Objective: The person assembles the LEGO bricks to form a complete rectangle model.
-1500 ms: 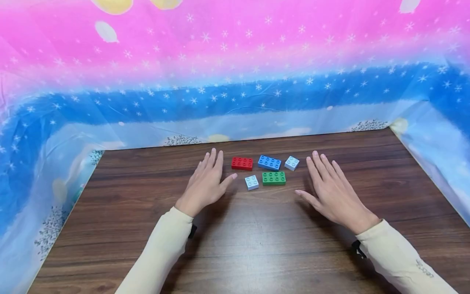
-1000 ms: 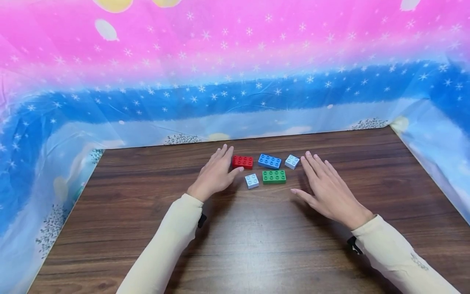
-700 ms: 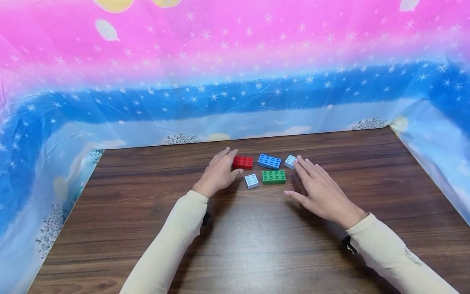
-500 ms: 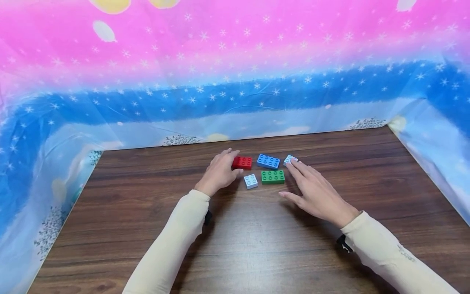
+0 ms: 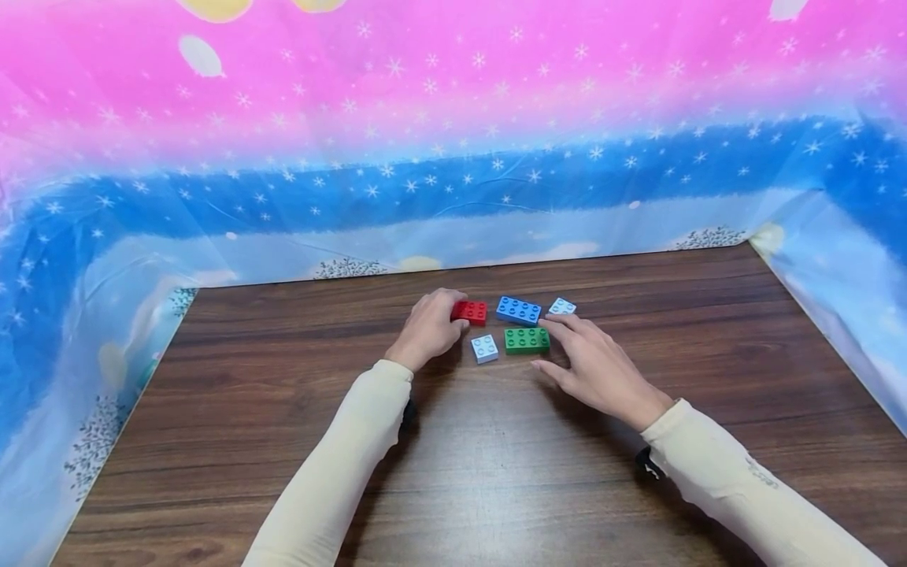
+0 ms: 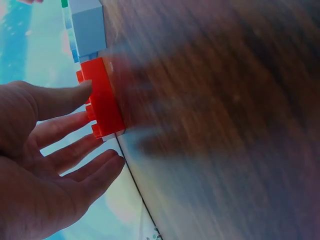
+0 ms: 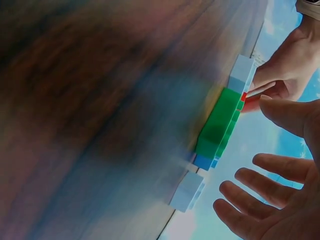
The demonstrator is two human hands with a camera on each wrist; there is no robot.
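At its left end, the red building brick (image 5: 475,313) is pinched by my left hand (image 5: 427,327). In the left wrist view the thumb (image 6: 75,97) lies on the near face and the other fingers are behind. My right hand (image 5: 602,366) is spread at the right end of the green brick (image 5: 527,341), thumb in front and index fingertip behind; it holds nothing. Behind the green brick is the blue brick (image 5: 519,310). A small pale-blue brick (image 5: 485,349) sits left of the green one; another pale-blue brick (image 5: 563,306) lies beyond my right fingers, partly covered.
All the bricks lie studs up on a dark wooden table (image 5: 482,472). A pink and blue snowflake cloth (image 5: 453,181) hangs along the back and both sides of it. Dark straps (image 5: 648,463) show at the wrists below cream sleeves.
My left hand has moved right to the red brick and its thumb and fingers have closed on it. My right hand has moved left, past the far pale-blue brick to the green one.
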